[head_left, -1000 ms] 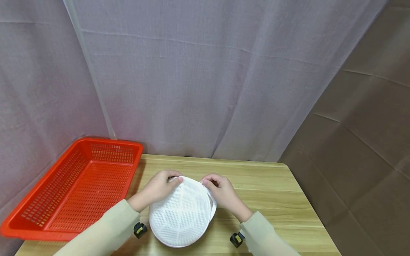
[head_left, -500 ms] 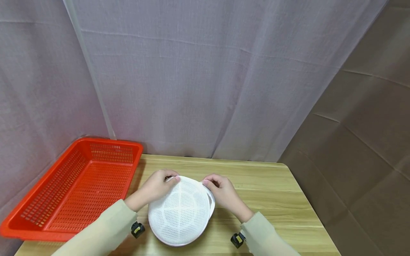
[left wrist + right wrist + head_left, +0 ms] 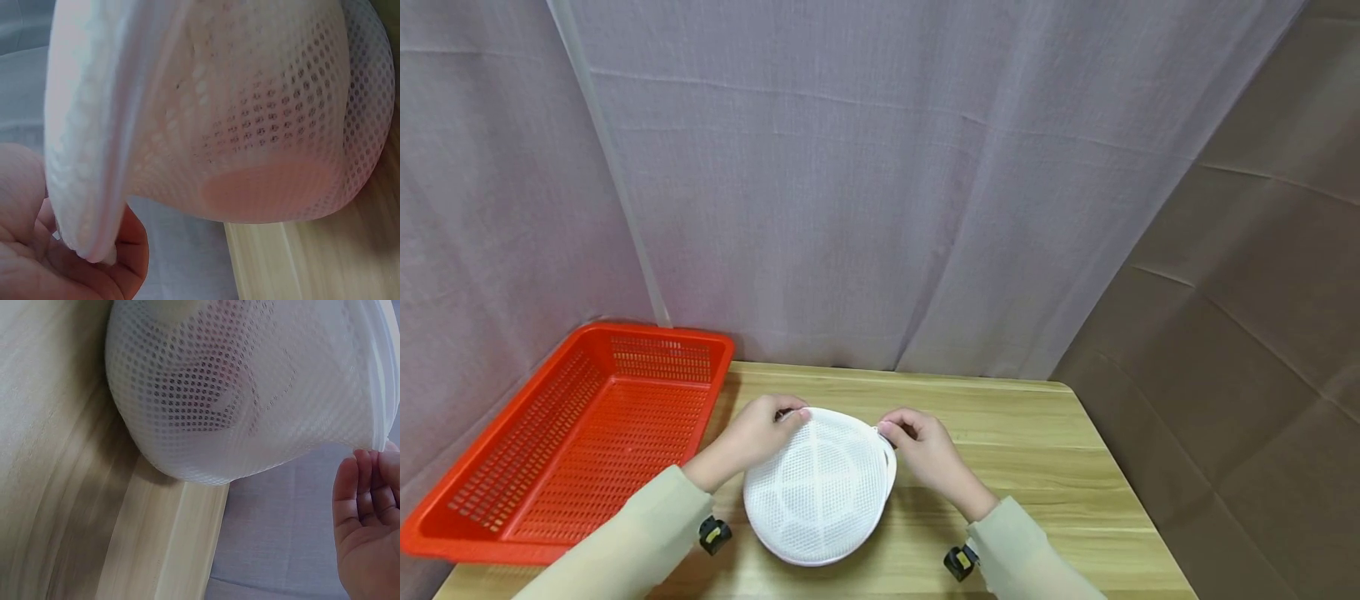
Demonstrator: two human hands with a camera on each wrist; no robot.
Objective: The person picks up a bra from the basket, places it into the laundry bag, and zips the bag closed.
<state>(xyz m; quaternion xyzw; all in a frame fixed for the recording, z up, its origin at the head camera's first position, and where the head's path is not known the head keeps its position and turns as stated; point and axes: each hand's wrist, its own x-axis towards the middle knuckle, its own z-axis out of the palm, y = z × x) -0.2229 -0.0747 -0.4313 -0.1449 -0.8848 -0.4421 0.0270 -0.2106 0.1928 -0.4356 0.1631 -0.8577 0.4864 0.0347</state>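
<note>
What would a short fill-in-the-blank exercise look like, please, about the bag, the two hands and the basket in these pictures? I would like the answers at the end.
1. The left hand and the right hand hold a mesh bag whose colour is ____.
2. The basket has a different colour: it is ____.
3. In the head view, the basket stands to the ____ of the bag.

Missing words: white; red; left.
</note>
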